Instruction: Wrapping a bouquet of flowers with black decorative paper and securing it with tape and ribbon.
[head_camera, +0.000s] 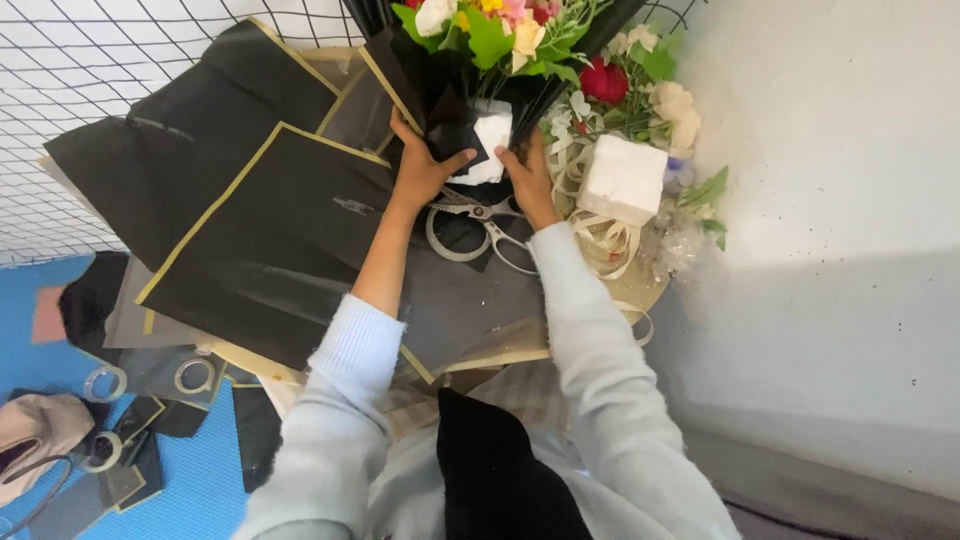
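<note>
Head view: left hand (425, 165) and right hand (528, 178) fingers closed around black wrapping paper (445, 125) at bouquet (500, 35) base, mid-wrap; scissors (480, 225) just below fingers. Grip tightness unclear.

White wall (830, 150), black wire grid (70, 80), blue floor mat (200, 480), soft daylight

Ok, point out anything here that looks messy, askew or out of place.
Scissors lie open on the black wrapping sheets, under both hands, left hand and right hand, at the bouquet. Cream ribbon sprawls in loose loops, and tape rolls sit scattered on the blue mat.
</note>
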